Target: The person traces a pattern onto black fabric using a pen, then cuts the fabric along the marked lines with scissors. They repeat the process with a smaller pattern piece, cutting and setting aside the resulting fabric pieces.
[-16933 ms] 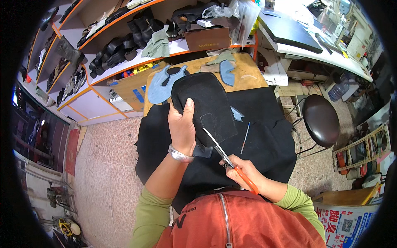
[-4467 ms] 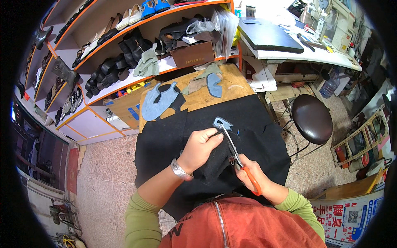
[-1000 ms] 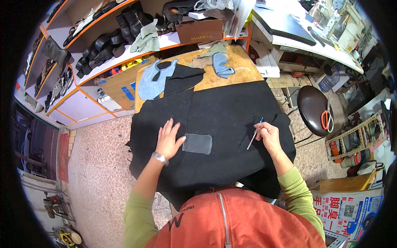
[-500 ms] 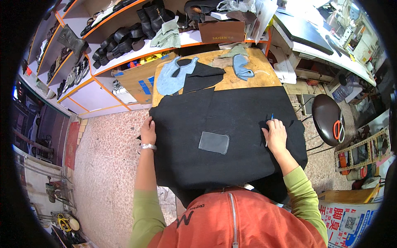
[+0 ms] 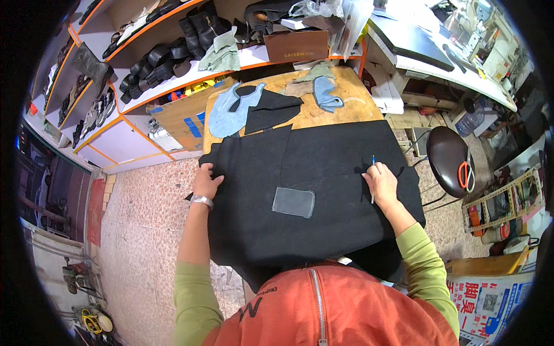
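A wide sheet of black fabric (image 5: 334, 225) hangs over the near part of the wooden table. My left hand (image 5: 205, 182), with a silver band at its wrist, rests on the fabric's left edge, thumb spread from the fingers. Near the right side, my right hand (image 5: 381, 183) is closed round a slim pen (image 5: 373, 159); its blue end sticks up past the fingers and its pale end shows below the hand. Between my hands lies a small, greyish translucent rectangular piece (image 5: 293, 202) with rounded corners on one side.
Beyond the fabric, the wooden table (image 5: 352, 109) bears a light blue cut piece (image 5: 228, 115), black pieces (image 5: 268, 112) and a folded blue piece (image 5: 326, 95). Shoe shelves (image 5: 254, 56) stand behind. Orange-handled scissors (image 5: 464, 175) lie on a dark stool (image 5: 444, 153) at right.
My left thumb has spread away from the fingers, and the fabric near that hand has shifted, with a raised fold at its far edge. My right hand keeps the pen in nearly the same spot.
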A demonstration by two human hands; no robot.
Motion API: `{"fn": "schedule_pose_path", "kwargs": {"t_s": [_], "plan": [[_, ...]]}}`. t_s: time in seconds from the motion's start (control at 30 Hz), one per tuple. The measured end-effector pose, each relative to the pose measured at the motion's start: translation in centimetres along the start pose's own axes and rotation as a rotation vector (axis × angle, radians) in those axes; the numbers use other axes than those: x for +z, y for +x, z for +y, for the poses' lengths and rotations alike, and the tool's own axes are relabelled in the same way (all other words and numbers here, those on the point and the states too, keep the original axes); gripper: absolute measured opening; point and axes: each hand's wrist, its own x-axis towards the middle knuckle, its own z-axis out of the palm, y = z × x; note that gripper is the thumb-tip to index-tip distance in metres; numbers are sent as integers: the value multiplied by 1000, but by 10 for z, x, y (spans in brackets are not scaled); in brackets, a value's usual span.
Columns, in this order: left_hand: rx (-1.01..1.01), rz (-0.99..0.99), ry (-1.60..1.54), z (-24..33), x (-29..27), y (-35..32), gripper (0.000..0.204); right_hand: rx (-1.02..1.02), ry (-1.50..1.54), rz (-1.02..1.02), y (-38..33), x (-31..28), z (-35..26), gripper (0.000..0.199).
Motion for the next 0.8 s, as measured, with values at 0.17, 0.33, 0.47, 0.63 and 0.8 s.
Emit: {"fn": "schedule_pose_path", "kwargs": {"t_s": [0.17,0.33,0.47,0.63,0.8], "plan": [[-64,-110,274,36,-3,-7,58,-62,-94,64,-9,-9,17,22],[-45,-23,369,40,2,-14,60,-14,-140,41,-13,-27,38,23],[47,117,407,26,25,-19,55,-6,-180,-19,-20,-20,43,23],[323,217,406,63,34,-47,53,65,-198,-13,-21,-27,43,26],[627,-287,101,160,56,-123,52,0,-121,107,-18,-31,25,39]]}}
